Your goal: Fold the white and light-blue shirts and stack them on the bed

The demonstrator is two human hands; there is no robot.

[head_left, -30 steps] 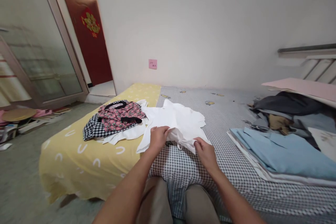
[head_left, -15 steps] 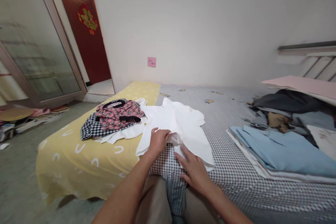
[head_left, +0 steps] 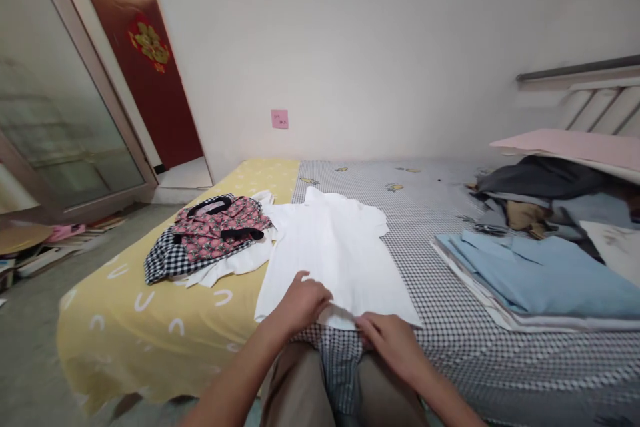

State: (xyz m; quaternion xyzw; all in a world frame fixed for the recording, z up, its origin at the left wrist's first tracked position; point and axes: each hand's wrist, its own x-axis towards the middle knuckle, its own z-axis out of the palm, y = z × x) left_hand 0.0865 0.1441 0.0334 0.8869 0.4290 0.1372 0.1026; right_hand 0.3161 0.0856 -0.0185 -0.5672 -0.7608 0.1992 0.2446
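Observation:
A white short-sleeved shirt [head_left: 330, 247] lies spread on the bed, its collar end toward the wall and its hem toward me. My left hand [head_left: 306, 300] pinches the hem a little left of its middle. At the hem's right part, my right hand [head_left: 387, 340] grips the edge between thumb and fingers. Between the two hands the hem is slightly raised and nearly straight. Left of the shirt is a heap with a pink patterned garment with black trim [head_left: 215, 230], a black-and-white checked garment [head_left: 161, 255] and white cloth [head_left: 233, 263].
The bed has a yellow cover [head_left: 110, 327] at left and a checked cover [head_left: 420, 267] at right. Folded light-blue clothing [head_left: 540, 273] lies on the right, with dark clothes [head_left: 543, 177] and a pink board [head_left: 575, 140] behind. A pink note [head_left: 279, 119] is on the wall.
The shirt's lower part, rumpled and lifted before, now lies flatter with its hem pulled toward me. Both hands have come nearer my body, and the right one has closed on the hem.

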